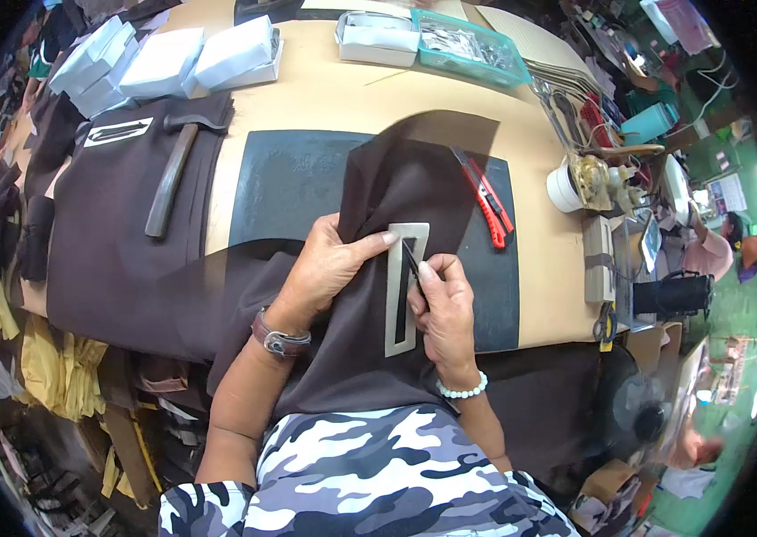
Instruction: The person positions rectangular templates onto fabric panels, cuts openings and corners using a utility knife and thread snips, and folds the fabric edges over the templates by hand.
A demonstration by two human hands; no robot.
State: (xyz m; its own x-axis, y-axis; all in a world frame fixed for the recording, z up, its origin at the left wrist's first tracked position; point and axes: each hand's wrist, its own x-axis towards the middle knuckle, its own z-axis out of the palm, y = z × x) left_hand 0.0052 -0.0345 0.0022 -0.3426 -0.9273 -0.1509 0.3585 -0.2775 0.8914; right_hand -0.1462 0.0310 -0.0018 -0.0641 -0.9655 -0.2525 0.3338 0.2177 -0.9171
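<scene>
Dark brown fabric [343, 313] hangs over the table edge toward me and runs up over a black mat [284, 179]. On it lies a pale rectangular frame [405, 345] with a long dark slot. My left hand [325, 268] pinches the frame's top against the fabric, thumb in front and fingers mostly hidden behind. In my right hand [446, 309], closed fingers grip a thin black pointed tool [411, 258], its tip in the slot's upper part. I cannot tell the tool's exact kind. A red utility knife [489, 204] rests on the mat at the right.
A hammer [171, 179] lies on stacked dark fabric [119, 233] at the left. White boxes [162, 63] and a teal tray [472, 49] of small metal pieces line the back. Tools and a white container [563, 188] stand at the right; another person [710, 251] is beyond.
</scene>
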